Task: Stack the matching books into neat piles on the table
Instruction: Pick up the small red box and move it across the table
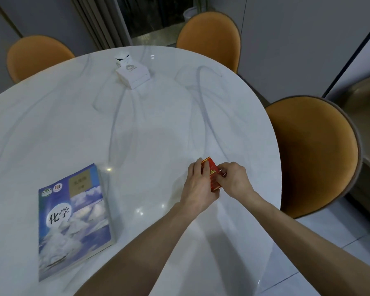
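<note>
A blue textbook with clouds and snowy peaks on its cover lies flat on the white marble table at the near left; it looks like a pile of one or more, I cannot tell. Near the table's right edge, a small red book stands tilted between my hands. My left hand grips its left side, my right hand holds its right side. My fingers hide much of the red book.
A white tissue box sits at the far middle of the table. Orange chairs stand around it: far left, far right, and right. The table's rim curves close to my right forearm.
</note>
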`<action>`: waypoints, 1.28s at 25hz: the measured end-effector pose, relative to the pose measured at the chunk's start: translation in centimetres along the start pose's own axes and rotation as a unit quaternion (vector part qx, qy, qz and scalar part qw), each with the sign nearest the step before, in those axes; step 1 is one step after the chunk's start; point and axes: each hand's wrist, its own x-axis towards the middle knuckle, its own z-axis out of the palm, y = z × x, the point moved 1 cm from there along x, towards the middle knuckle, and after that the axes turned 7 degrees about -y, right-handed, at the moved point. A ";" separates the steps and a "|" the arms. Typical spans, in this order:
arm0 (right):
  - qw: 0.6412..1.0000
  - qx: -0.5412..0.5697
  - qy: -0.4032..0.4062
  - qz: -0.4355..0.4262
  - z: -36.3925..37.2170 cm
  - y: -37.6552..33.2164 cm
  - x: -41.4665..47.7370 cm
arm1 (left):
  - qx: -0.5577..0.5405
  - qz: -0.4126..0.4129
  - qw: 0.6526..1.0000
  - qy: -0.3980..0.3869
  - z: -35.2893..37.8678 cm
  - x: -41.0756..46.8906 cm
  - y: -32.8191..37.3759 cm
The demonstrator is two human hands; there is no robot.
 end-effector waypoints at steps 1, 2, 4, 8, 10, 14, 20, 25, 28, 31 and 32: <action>1.000 0.004 0.003 0.007 -0.3 0.5 0.8 | 0.003 0.006 1.000 -0.006 0.4 1.0 0.2; 1.000 0.005 0.007 0.016 -0.7 1.1 1.5 | 0.005 0.013 1.000 -0.014 0.8 1.9 0.5; 0.999 0.013 0.003 0.036 -1.1 2.3 3.0 | 0.007 0.017 0.999 -0.039 1.7 4.0 0.8; 0.998 0.037 0.000 0.059 -1.2 3.9 5.3 | 0.013 0.012 0.997 -0.074 3.1 7.0 0.9; 0.997 0.045 0.000 0.059 -0.9 4.4 6.1 | 0.024 0.012 0.996 -0.089 3.6 7.9 0.6; 0.998 0.048 0.001 0.051 -0.6 5.3 7.6 | 0.035 0.013 0.994 -0.104 4.5 9.4 0.1; 0.997 0.039 -0.004 0.068 -0.5 6.0 8.9 | 0.043 0.008 0.993 -0.110 5.5 10.6 0.1; 0.997 0.014 -0.013 0.078 -0.4 6.3 9.7 | 0.063 0.014 0.991 -0.114 6.1 11.0 0.1; 0.997 -0.007 -0.019 0.080 -0.6 6.3 9.8 | 0.067 0.013 0.989 -0.133 5.5 11.1 0.2; 0.995 -0.042 -0.024 0.084 -1.1 5.5 9.2 | 0.022 -0.001 0.992 -0.128 3.8 10.5 0.5; 0.995 -0.071 -0.018 0.072 -1.1 5.4 9.1 | 0.002 -0.003 0.994 -0.109 3.1 10.4 0.4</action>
